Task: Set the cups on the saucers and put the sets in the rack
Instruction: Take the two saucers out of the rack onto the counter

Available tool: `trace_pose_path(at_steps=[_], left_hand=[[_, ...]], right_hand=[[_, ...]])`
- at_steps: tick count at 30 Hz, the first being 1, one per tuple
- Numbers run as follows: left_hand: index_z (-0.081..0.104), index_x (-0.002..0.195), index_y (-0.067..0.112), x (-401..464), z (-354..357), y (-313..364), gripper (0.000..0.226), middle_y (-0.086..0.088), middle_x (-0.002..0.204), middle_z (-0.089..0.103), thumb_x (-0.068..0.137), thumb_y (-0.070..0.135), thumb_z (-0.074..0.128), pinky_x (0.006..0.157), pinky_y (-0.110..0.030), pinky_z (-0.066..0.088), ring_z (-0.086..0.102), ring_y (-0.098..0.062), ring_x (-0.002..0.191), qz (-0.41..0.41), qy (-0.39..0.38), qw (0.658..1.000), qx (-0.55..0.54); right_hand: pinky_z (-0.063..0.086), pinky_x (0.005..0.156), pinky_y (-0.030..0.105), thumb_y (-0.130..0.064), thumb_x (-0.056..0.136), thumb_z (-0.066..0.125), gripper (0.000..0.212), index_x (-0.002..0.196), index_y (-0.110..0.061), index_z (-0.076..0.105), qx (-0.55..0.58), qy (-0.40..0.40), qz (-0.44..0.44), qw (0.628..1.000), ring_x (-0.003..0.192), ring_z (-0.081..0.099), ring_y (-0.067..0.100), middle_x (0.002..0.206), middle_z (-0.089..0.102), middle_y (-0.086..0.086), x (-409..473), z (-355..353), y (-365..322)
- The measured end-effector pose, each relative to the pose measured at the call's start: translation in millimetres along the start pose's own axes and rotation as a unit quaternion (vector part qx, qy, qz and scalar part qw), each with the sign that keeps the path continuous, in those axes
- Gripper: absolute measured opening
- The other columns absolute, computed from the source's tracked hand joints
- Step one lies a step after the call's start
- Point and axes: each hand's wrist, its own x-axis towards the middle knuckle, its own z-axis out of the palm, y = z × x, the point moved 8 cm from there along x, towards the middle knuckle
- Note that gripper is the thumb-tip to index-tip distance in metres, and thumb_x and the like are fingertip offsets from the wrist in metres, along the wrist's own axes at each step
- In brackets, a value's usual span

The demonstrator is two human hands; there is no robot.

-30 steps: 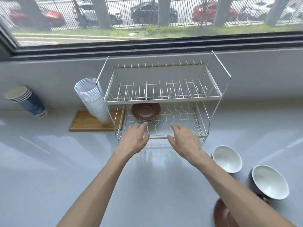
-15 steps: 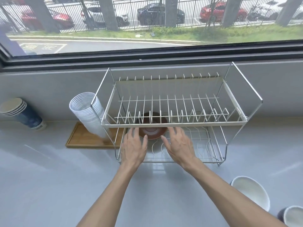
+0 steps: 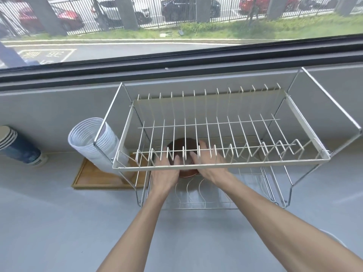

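A two-tier wire dish rack [image 3: 222, 165] stands on the grey counter against the wall under the window. On its lower tier lies a brown saucer [image 3: 181, 146], seen through the upper tier's wires. Both my hands reach in under the upper tier. My left hand [image 3: 165, 171] holds the saucer's left side and my right hand [image 3: 209, 163] its right side, thumbs over the top. The upper tier's wires partly hide my fingers. A white cup's rim [image 3: 334, 239] peeks out behind my right forearm at the lower right.
A tilted stack of clear plastic cups [image 3: 88, 138] leans at the rack's left end over a wooden tray [image 3: 92, 178]. A stack of blue paper cups [image 3: 19, 150] lies at the far left by the wall. Open grey counter [image 3: 59, 222] lies in front.
My head has moved closer and the rack fills more of the view. Both hands have gone from the rack's front edge in under the upper tier and closed around the saucer.
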Motion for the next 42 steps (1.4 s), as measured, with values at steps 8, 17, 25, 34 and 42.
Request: trace_pose_path(at_steps=[8, 17, 25, 34, 42], left_hand=[[0.044, 0.143, 0.014, 3, 5, 0, 0.061, -0.021, 0.131, 0.057, 0.093, 0.047, 0.056, 0.104, -0.049, 0.043, 0.052, -0.041, 0.123, -0.032, -0.022, 0.998, -0.042], [0.041, 0.146, 0.022, -18, 4, 11, 0.078, -0.013, 0.133, 0.062, 0.08, 0.063, 0.053, 0.102, -0.048, 0.048, 0.058, -0.035, 0.12, -0.033, -0.062, 0.995, -0.071], [0.055, 0.136, 0.014, -62, -7, 32, 0.055, -0.012, 0.14, 0.059, 0.093, 0.049, 0.057, 0.106, -0.038, 0.042, 0.053, -0.03, 0.129, -0.008, -0.078, 0.995, -0.067], [0.051, 0.142, 0.02, -130, -8, 37, 0.059, -0.005, 0.147, 0.054, 0.092, 0.051, 0.055, 0.11, -0.042, 0.041, 0.051, -0.024, 0.133, 0.009, -0.109, 0.99, -0.087], [0.055, 0.139, 0.027, -195, 4, 20, 0.065, 0.001, 0.143, 0.057, 0.083, 0.06, 0.051, 0.111, -0.039, 0.04, 0.052, -0.02, 0.132, 0.007, -0.121, 0.989, -0.082]], right_hand=[[0.045, 0.101, 0.041, -0.046, 0.105, 0.031, 0.053, 0.138, -0.009, 0.048, -0.009, 0.078, 0.019, 0.997, 0.124, 0.056, 0.037, 0.131, 0.059, 0.018, -5, -18, -17], [0.044, 0.103, 0.048, -0.042, 0.1, 0.045, 0.053, 0.142, -0.008, 0.043, 0.098, 0.138, 0.024, 0.985, 0.123, 0.053, 0.041, 0.135, 0.055, 0.022, -9, -18, 6], [0.047, 0.089, 0.043, -0.047, 0.1, 0.043, 0.046, 0.125, -0.01, 0.055, 0.039, 0.222, 0.027, 0.974, 0.11, 0.061, 0.041, 0.116, 0.064, 0.021, -67, -38, 13], [0.048, 0.093, 0.041, -0.051, 0.097, 0.044, 0.044, 0.129, -0.024, 0.058, 0.048, 0.237, 0.03, 0.97, 0.111, 0.061, 0.034, 0.119, 0.064, 0.013, -144, -17, 30], [0.045, 0.096, 0.039, -0.054, 0.096, 0.043, 0.045, 0.129, -0.027, 0.059, 0.085, 0.241, 0.051, 0.965, 0.118, 0.058, 0.032, 0.126, 0.062, 0.01, -208, 23, 57]])
